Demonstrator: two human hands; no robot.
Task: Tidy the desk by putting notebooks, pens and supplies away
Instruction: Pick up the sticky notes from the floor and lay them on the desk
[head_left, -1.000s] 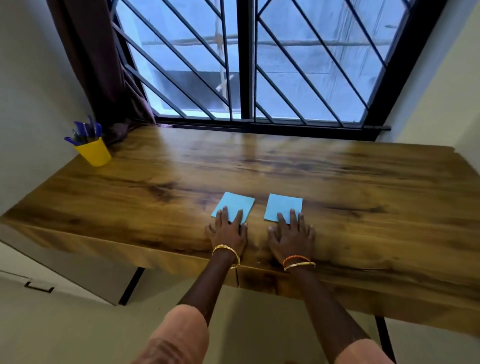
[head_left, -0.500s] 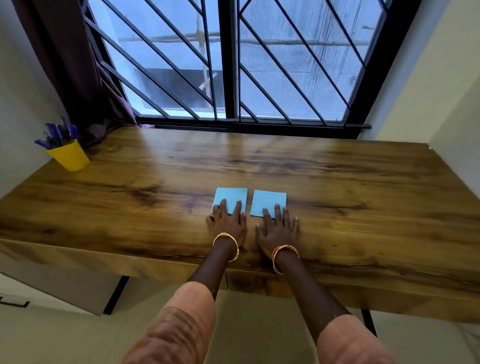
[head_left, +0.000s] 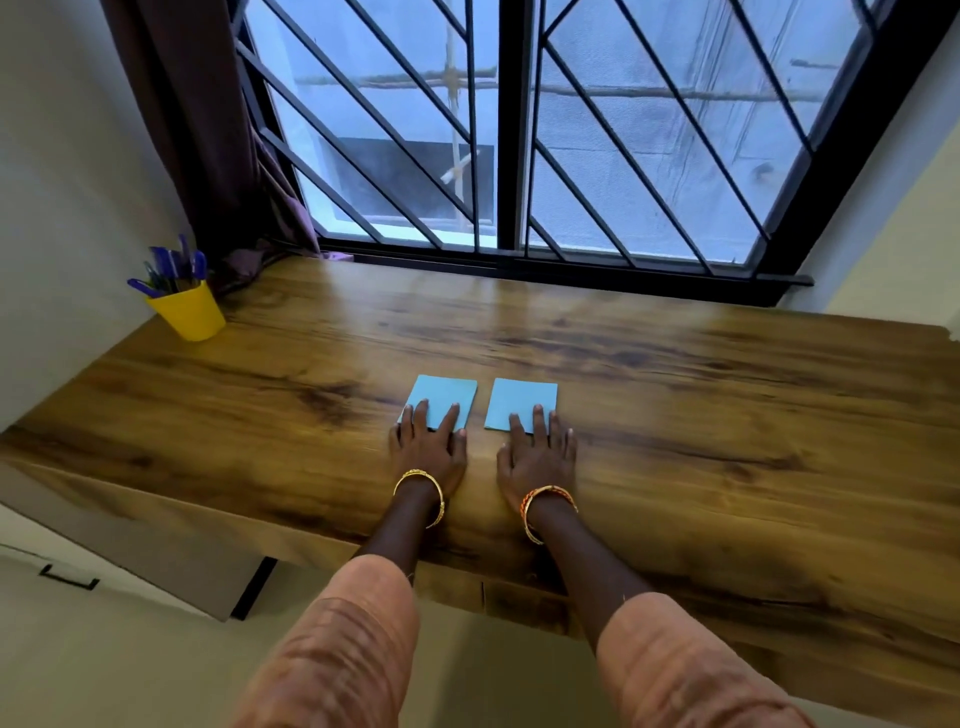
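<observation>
Left hand: left hand (head_left: 428, 449) lies flat and spread on the desk (head_left: 727, 415), palm down, fingertips resting on the near edge of the left blue pad (head_left: 445, 397); it grips nothing.
Right hand: right hand (head_left: 537, 454) lies flat in the same way, fingers apart, tips on the near edge of the right blue pad (head_left: 524, 402); nothing is pinched.
Task things: both pads sit at frame centre, just beside each other with a narrow strip of wood between them; a yellow cup (head_left: 189, 314) holding blue pens (head_left: 176, 265) stands at the left of the frame, well apart from the hands. No notebook or storage place shows.
Risk, sliding: the desktop looks glossy, so a push from flat fingers would likely skate a pad away toward the window (head_left: 498, 130) instead of lifting it.
Risk, grip: the pads look thin and lie flush, so fingertips may fail to get under an edge, or peel off only the top sheet if these are sticky notes, which I cannot confirm.
Risk, alignment: drawing both together could leave them skewed or overlapping.
Materials: desk is wood-grain with a sheen and dark streaks; pads are matte paper, square, pale blue; cup is smooth plastic, tapered; curtain (head_left: 208, 130) at upper left is soft dark cloth; window bars are black metal diagonals.
Wrists: gold bangles (head_left: 421, 493) on each; peach ribbed sleeves (head_left: 337, 649) at bottom.
</observation>
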